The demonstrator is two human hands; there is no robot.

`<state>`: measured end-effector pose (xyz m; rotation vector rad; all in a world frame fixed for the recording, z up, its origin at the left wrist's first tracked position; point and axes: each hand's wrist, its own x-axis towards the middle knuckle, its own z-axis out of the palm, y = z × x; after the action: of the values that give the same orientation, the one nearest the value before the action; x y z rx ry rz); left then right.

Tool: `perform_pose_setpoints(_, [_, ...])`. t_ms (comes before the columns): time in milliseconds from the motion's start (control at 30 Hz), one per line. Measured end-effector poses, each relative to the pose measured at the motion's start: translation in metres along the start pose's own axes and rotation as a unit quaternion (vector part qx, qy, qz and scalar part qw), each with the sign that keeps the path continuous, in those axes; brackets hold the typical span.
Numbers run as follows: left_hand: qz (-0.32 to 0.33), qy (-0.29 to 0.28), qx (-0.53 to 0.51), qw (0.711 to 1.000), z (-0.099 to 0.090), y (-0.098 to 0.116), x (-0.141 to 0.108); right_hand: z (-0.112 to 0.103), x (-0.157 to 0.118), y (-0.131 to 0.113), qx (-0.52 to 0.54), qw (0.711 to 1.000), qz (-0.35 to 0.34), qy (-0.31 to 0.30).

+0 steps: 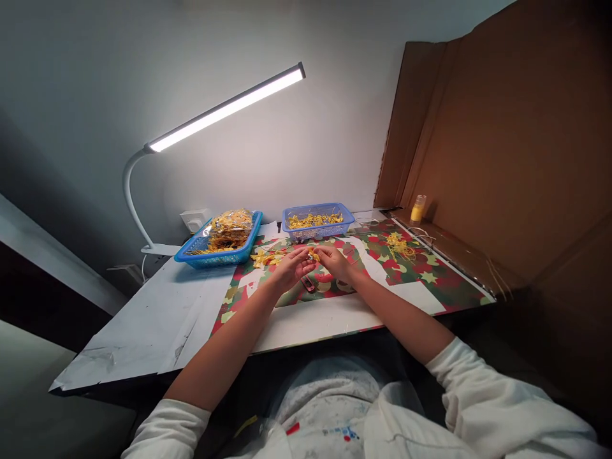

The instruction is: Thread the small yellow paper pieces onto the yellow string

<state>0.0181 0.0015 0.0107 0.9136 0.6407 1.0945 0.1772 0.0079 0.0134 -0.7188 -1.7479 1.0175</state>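
Both hands meet over the patterned mat (335, 287) at the middle of the table. A small yellow piece with a shiny silvery part (313, 255) is held between their fingertips. My left hand (291, 269) pinches it from the left, its lower fingers partly spread. From the right, my right hand (333, 262) pinches the same piece. Just below them lies a small dark reddish tool (308, 284). Flat yellow pieces (268, 258) rest on the mat beside my left hand.
A blue basket (210, 258) with yellow pieces and a plastic bag stands at the left, a purple-blue basket (318, 229) at the back. Yellow strands (400, 246) lie right. A small bottle (417, 209) stands near the cardboard (502, 140). A lit lamp (229, 109) hangs above.
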Motion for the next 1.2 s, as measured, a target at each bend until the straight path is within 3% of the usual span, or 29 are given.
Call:
perform_pose_setpoints(267, [-0.023, 0.021, -0.059, 0.998, 0.007, -0.006, -0.001, 0.008, -0.006, 0.007, -0.059, 0.995, -0.037, 0.070])
perform_pose_setpoints(600, [0.002, 0.021, -0.048, 0.999, 0.001, -0.008, 0.002, 0.005, -0.002, 0.000, -0.040, 0.997, -0.030, 0.059])
perform_pose_setpoints(800, [-0.029, 0.019, -0.081, 0.996, 0.008, -0.010, -0.003, 0.004, -0.006, 0.001, -0.078, 0.993, -0.055, 0.068])
perform_pose_setpoints(967, [-0.031, -0.009, -0.046, 0.998, 0.006, -0.015, -0.001, 0.002, -0.011, 0.001, -0.165, 0.981, -0.084, 0.056])
perform_pose_setpoints(1200, [0.018, 0.013, 0.019, 1.000, 0.007, -0.015, -0.002, -0.001, -0.009, 0.004, -0.215, 0.971, -0.082, 0.068])
